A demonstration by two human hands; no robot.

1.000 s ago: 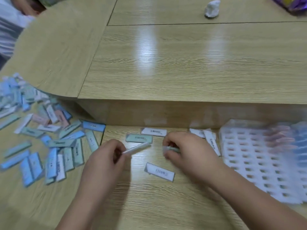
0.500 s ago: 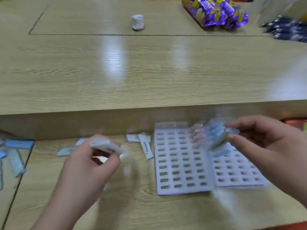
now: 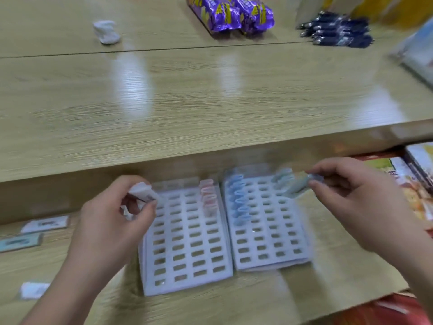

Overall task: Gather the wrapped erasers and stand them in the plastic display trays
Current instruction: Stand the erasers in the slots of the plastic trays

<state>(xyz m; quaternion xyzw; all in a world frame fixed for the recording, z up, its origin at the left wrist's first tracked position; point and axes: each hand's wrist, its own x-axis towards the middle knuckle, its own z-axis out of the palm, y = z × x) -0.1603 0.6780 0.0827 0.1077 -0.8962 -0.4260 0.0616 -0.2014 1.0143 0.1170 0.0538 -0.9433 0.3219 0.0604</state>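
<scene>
As gathering gives way to slotting, a green eraser [image 3: 296,186] is pinched by the right hand [image 3: 358,202] above the right tray [image 3: 269,266] and white erasers [image 3: 141,192] are gripped by the left hand [image 3: 112,221] over the left tray [image 3: 185,285].

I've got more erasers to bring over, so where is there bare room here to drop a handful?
Bare: the lower desk strip in front of both trays, and the upper counter behind them. Crowded: loose erasers at the left, purple packets and pens along the counter's far edge.

Two-tier light wood-grain desk [image 3: 210,109]; raised upper shelf glossy, overhead light glare streaks [image 3: 131,83].
</scene>
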